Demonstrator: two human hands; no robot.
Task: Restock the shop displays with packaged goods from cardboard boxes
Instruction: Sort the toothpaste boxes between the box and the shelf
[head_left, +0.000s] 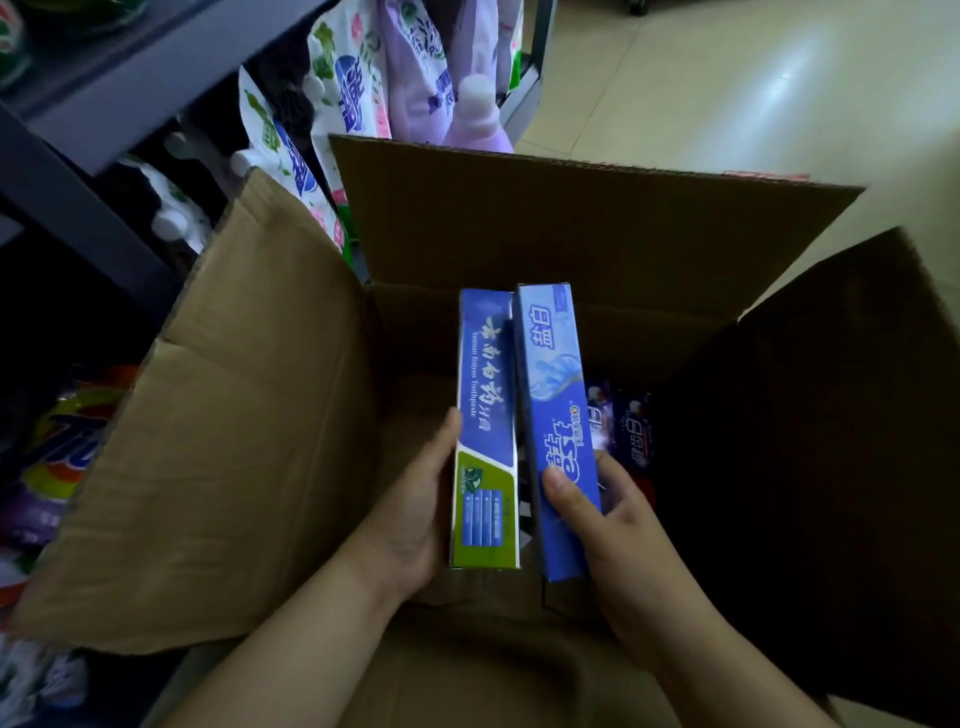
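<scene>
**boxwatcher:** So what's being held over the open brown cardboard box (234, 467)?

**shelfnerd:** Two long, slim toothpaste cartons. A blue carton with white script and a green lower end (485, 431) is gripped by the left hand (415, 514), thumb laid along its left edge, fingers hidden behind it. A lighter blue carton with a white swirl and big white lettering (558, 415) is pinched near its lower half by the right hand (608, 525), thumb on the front face, fingers wrapped round the right side.

**boxwatcher:** Which way are they pointed?

**shelfnerd:** Both long axes are run nearly straight away from the person, near ends at the palms, far ends toward the box's back wall. They're held side by side, almost parallel, the lighter one overlapping the other's right edge; actual contact can't be told.

**boxwatcher:** Anything else around?

**shelfnerd:** Dark blue packets (631, 431) can be seen down inside the box. Detergent pouches in white and purple (358, 88) are stacked on the grey shelving (104, 119) to the left.
</scene>
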